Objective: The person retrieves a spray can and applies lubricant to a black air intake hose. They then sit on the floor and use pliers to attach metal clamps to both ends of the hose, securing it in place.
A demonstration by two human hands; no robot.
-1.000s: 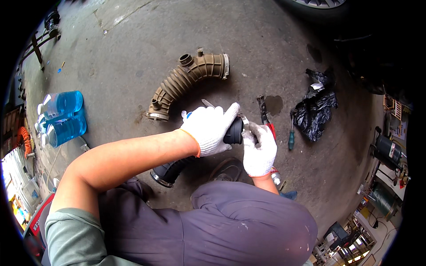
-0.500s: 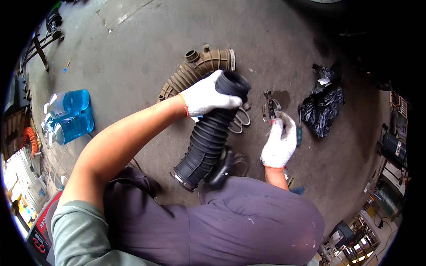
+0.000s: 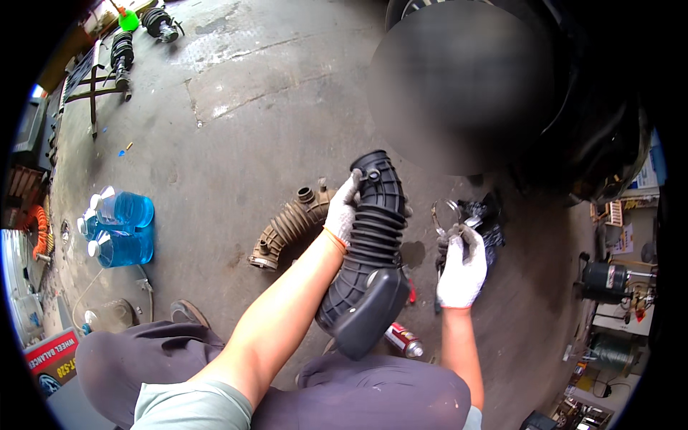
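Observation:
My left hand (image 3: 342,208), in a white work glove, is closed around a black ribbed air intake hose (image 3: 380,222) held upright above my lap. A bulky moulded box-shaped part (image 3: 373,315) sits at the hose's lower end. My right hand (image 3: 462,269), gloved too, pinches a thin metal hose clamp (image 3: 451,208) at its fingertips, apart from the hose. Beyond my left forearm, a dusty brown intake hose (image 3: 287,229) of similar shape lies on the floor. My left fingers are partly hidden behind the black hose.
Bottles of blue liquid (image 3: 125,247) stand at the left. A crumpled black plastic bag (image 3: 493,229) lies beyond my right hand. A red spray can (image 3: 405,340) is by my knees, near a red-handled tool (image 3: 411,288). A large blurred dark shape (image 3: 466,86) covers the far right.
The black hose has swung more upright and turned, bringing its box-shaped part to the front. My view has tilted up, showing more floor. My right hand still holds the clamp.

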